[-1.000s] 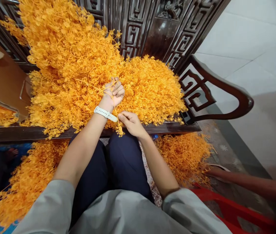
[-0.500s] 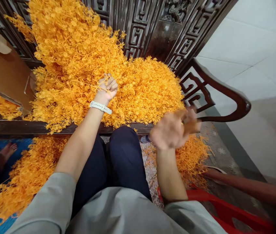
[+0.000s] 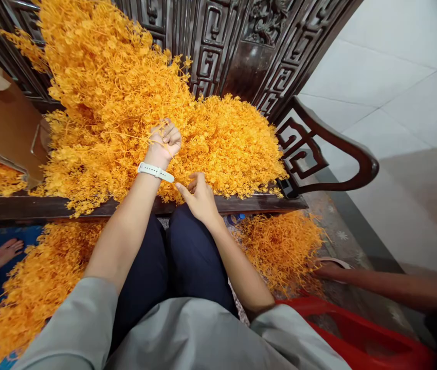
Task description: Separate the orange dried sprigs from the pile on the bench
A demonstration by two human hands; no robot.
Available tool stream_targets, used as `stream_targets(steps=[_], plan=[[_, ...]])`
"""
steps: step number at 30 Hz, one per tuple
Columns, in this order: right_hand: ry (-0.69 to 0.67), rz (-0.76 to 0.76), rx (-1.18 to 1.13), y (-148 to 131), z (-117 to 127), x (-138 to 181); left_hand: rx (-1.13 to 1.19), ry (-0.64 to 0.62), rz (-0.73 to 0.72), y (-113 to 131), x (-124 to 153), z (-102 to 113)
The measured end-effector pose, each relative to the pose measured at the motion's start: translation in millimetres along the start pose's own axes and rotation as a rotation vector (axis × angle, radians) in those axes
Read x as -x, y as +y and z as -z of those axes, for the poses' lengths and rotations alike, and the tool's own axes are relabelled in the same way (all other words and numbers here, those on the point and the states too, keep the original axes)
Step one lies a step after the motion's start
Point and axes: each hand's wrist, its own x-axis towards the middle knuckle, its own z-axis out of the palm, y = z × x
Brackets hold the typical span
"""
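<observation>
A big heap of orange plastic flower sprigs covers the seat of a dark carved wooden bench. My left hand, with a white watch strap at the wrist, is fisted round a bunch of thin orange stems on top of the heap. My right hand lies just below it at the bench's front edge, fingers stretched toward the left wrist, touching the sprigs and holding nothing that I can see.
More orange sprigs lie on the floor at the left and right of my knees. A cardboard box stands at the left. A red plastic crate and another person's foot are at the right.
My right hand swung out to the right and has come back beside my left wrist at the bench edge. My left hand kept its grip on the stems.
</observation>
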Motion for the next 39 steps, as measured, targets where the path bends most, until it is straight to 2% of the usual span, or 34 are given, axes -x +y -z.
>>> stream_targets(steps=[3, 8, 10, 12, 14, 15, 16, 18, 19, 20, 22, 24, 26, 28, 30, 32, 34, 37, 39], plan=[[0.021, -0.029, 0.019, -0.9, -4.8, -8.3, 0.005, 0.007, -0.009, 4.0, -2.2, 1.7], [0.056, 0.071, 0.144, 7.2, -6.2, -25.6, 0.0, 0.021, -0.003, 5.5, -10.8, 8.6], [0.037, 0.083, 0.156, 5.4, 1.1, -22.1, 0.028, 0.012, -0.044, 9.9, -16.3, 12.6], [-0.011, 0.086, 0.083, -5.8, 11.0, -4.0, 0.053, 0.023, -0.089, 15.3, -22.9, 17.3], [-0.236, 0.183, -0.121, -25.7, 19.5, 28.5, 0.069, 0.068, -0.121, 19.7, -30.3, 22.0], [-0.41, 0.258, -0.259, -37.1, 22.8, 48.0, 0.076, 0.099, -0.128, 21.4, -34.1, 24.2], [-0.69, 0.371, -0.392, -47.9, 25.7, 67.3, 0.085, 0.133, -0.138, 23.0, -37.5, 26.2], [-0.97, 0.486, -0.508, -64.0, 32.9, 97.7, 0.097, 0.191, -0.16, 26.3, -42.1, 28.8], [-1.067, 0.528, -0.531, -67.9, 38.5, 105.4, 0.095, 0.208, -0.162, 27.9, -42.5, 29.3], [-1.076, 0.54, -0.568, -68.6, 46.0, 106.6, 0.089, 0.209, -0.157, 29.1, -41.5, 29.1], [-0.93, 0.508, -0.71, -61.6, 66.9, 90.5, 0.077, 0.184, -0.132, 29.9, -35.3, 26.7], [-0.585, 0.409, -0.87, -47.8, 90.7, 58.5, 0.082, 0.142, -0.104, 27.5, -25.5, 22.3], [-0.325, 0.331, -0.949, -32.9, 105.6, 25.1, 0.1, 0.116, -0.078, 22.0, -15.8, 17.4], [-0.018, 0.127, -1.026, -19.3, 100.9, 1.4, 0.119, 0.087, -0.04, 14.2, -8.6, 13.2], [0.131, -0.05, -0.891, -6.9, 77.2, -9.9, 0.127, 0.056, 0.005, 5.5, -4.7, 10.3], [0.113, -0.064, -0.601, 4.4, 46.4, -13.5, 0.117, 0.036, 0.03, -2.2, -2.8, 8.1], [0.018, 0.03, -0.406, 12.3, 22.3, -14.8, 0.096, 0.038, 0.047, -7.0, -1.4, 5.8], [-0.247, 0.105, -0.467, 10.9, 11.1, -13.7, 0.086, 0.032, 0.069, -7.2, 0.7, 1.6], [-0.347, 0.036, -0.621, -0.3, 14.1, -4.5, 0.079, 0.026, 0.063, -5.5, 1.6, -0.9]])
